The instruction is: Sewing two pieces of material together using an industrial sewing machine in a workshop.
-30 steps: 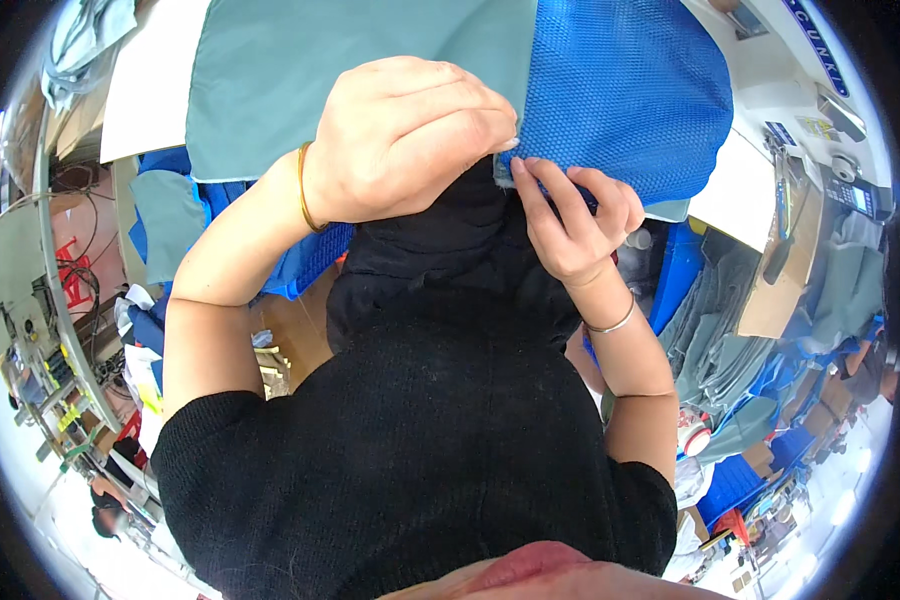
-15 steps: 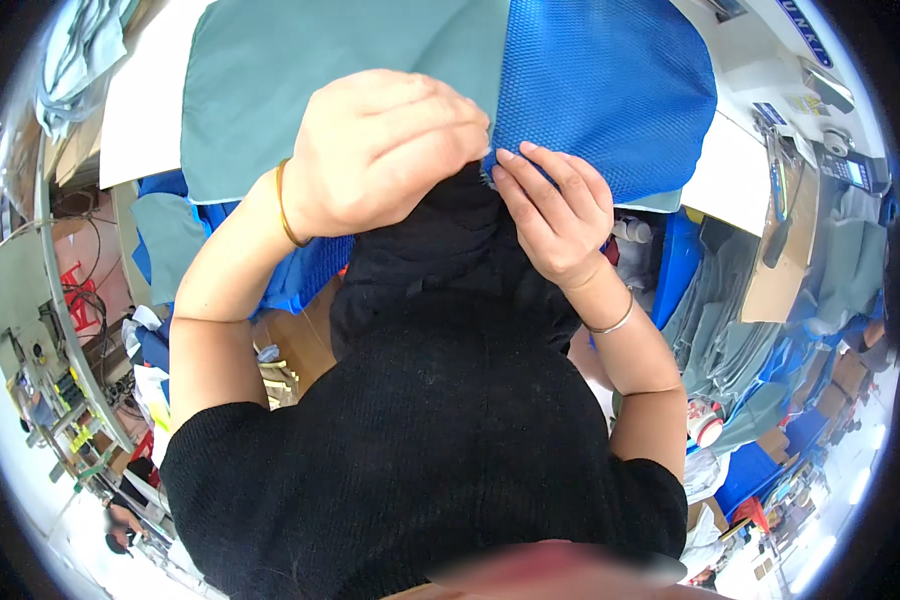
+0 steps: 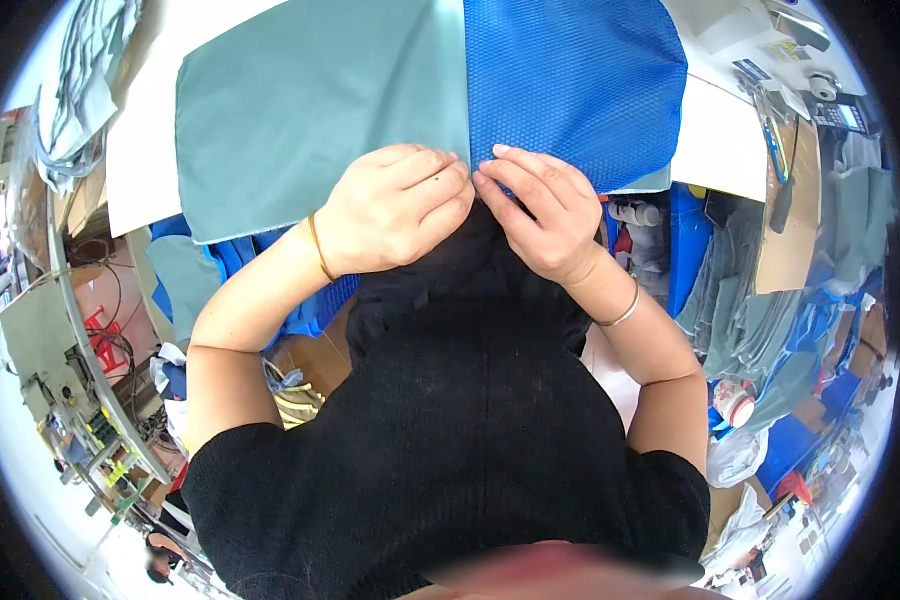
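Note:
A large piece of cloth has a grey-green panel [image 3: 310,110] on the left and a blue textured panel [image 3: 575,90] on the right, meeting along a straight line that runs away from me. At the near end of that line, my left hand [image 3: 400,208] is closed, with its fingertips pinching the edge of the cloth. Right beside it, my right hand [image 3: 548,212] pinches the near edge of the blue side between thumb and index finger, the other fingers loosely bent. Both sets of fingertips nearly touch, and they hide the very edge between them.
The cloth lies on a white tabletop [image 3: 715,150]. Tweezers or a similar slim tool [image 3: 773,140] lie at the right, near a cardboard piece [image 3: 790,225]. Stacked grey-green cloth pieces [image 3: 725,290] are at the right. More blue and grey-green cloth [image 3: 185,275] hangs below the table's left side.
My left hand has come down toward me, its fingertips now low at the cloth edge. The cloth appears shifted left, and the frayed blue corner seen before is now covered by my fingers.

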{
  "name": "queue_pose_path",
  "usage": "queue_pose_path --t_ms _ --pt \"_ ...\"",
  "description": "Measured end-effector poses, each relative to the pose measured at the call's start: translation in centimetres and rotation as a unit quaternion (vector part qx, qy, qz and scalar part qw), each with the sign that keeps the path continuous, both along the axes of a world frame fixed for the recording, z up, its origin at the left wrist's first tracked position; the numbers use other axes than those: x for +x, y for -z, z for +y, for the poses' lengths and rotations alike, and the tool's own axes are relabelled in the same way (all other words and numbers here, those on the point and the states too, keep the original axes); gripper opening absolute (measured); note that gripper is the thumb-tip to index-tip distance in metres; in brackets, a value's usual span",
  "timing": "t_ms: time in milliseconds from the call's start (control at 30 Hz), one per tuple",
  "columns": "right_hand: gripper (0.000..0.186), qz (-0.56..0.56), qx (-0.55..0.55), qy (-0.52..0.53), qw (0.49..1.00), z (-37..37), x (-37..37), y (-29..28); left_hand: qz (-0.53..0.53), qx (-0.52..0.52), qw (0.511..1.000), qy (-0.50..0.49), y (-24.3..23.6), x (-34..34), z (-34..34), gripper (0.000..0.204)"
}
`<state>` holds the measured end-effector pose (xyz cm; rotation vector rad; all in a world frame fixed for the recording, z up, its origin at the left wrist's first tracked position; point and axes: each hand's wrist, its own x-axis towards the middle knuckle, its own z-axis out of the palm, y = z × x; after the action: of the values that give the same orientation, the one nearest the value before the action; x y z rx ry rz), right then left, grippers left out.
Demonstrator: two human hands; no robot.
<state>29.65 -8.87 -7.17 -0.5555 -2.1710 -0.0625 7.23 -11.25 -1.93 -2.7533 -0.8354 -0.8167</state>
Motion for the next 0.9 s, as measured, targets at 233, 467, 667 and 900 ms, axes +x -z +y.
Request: queue_pose_path --t_ms 233,467,667,900 --pt "0.016 0.009 0.001 0.004 1.000 0.0 0.0 0.2 -0.031 0.019 0.999 -0.015 1.0 0.7 -0.3 0.019" --pt "0.016 0.015 0.004 0.003 1.000 0.1 0.0 0.4 -0.051 0.014 0.998 -0.034 1.6 0.9 -0.6 0.021" --pt "0.016 0.013 0.003 0.000 1.000 0.2 -0.1 0.4 -0.114 -0.054 0.990 -0.065 1.5 0.9 -0.9 0.019" --pt "0.015 0.006 -0.003 0.005 1.000 0.0 -0.1 0.0 -0.299 -0.211 0.925 -0.108 -1.7 -1.6 -0.8 0.008"
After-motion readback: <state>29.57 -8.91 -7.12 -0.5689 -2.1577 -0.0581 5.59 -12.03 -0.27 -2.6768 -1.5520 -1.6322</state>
